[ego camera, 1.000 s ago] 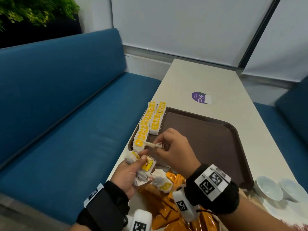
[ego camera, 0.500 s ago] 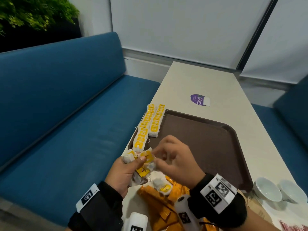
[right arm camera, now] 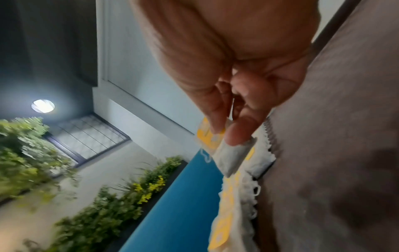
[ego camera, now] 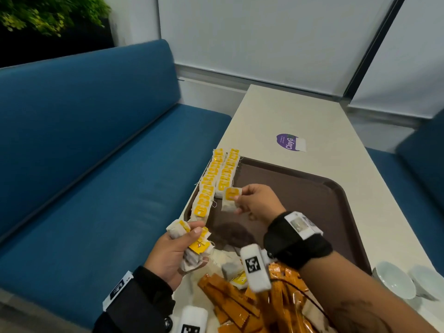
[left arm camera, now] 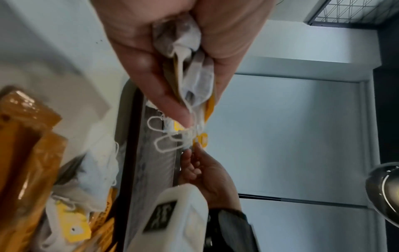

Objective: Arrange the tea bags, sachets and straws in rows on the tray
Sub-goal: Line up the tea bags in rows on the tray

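Tea bag held over the tray, more bunched in our other hand

Our right hand (ego camera: 254, 203) pinches one yellow-tagged tea bag (ego camera: 230, 199) above the brown tray (ego camera: 300, 195), beside two rows of tea bags (ego camera: 216, 179); our left hand (ego camera: 173, 253) grips a bunch of tea bags (ego camera: 194, 246). A purple desk sticker (ego camera: 289, 142) reads "ClayG".

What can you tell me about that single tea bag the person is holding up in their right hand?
The tea bag is a small white paper pouch, greyish where the tea shows through, with a yellow tag against its upper part. The right hand pinches it at one edge between thumb and fingertips, so it hangs roughly upright over the brown tray, just at the near end of the inner tea-bag row. Whether it touches that row cannot be told.
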A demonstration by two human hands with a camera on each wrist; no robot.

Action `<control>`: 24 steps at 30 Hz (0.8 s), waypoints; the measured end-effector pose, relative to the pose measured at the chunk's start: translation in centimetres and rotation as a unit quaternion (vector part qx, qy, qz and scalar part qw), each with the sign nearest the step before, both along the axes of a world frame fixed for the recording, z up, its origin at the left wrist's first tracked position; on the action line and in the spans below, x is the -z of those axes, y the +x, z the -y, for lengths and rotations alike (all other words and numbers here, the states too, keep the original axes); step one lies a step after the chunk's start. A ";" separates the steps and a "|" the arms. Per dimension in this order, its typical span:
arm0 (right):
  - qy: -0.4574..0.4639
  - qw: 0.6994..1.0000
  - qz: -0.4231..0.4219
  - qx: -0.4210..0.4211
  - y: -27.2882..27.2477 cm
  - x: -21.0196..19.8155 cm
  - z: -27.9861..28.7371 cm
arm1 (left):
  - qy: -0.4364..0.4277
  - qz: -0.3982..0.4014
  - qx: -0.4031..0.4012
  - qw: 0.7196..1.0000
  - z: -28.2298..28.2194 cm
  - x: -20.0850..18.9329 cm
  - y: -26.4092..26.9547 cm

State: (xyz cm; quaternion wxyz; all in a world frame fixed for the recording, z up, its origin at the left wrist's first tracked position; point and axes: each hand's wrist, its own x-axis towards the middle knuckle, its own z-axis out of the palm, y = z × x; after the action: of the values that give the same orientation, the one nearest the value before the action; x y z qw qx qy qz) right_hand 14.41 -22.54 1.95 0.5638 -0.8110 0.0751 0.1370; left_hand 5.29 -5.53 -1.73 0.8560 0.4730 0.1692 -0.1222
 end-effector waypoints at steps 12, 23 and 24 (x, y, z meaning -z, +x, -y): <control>-0.111 0.989 -0.095 -0.014 8.1 4.1 -2.5 | 0.016 -0.029 -0.019 0.999 -0.8 1.8 -0.1; -0.113 0.993 -0.036 0.010 6.2 1.6 -2.2 | -0.010 -0.025 -0.010 1.000 -0.4 1.5 0.3; -0.079 0.997 -0.006 -0.006 5.1 0.8 -1.9 | -0.017 -0.022 -0.011 1.000 -0.3 1.4 0.3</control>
State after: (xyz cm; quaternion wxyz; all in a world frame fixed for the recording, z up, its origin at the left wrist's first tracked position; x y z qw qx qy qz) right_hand 19.49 -20.64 1.15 0.4963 -0.8529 0.0838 0.1389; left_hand 5.63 -5.21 -3.12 0.8614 0.4535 0.1908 -0.1263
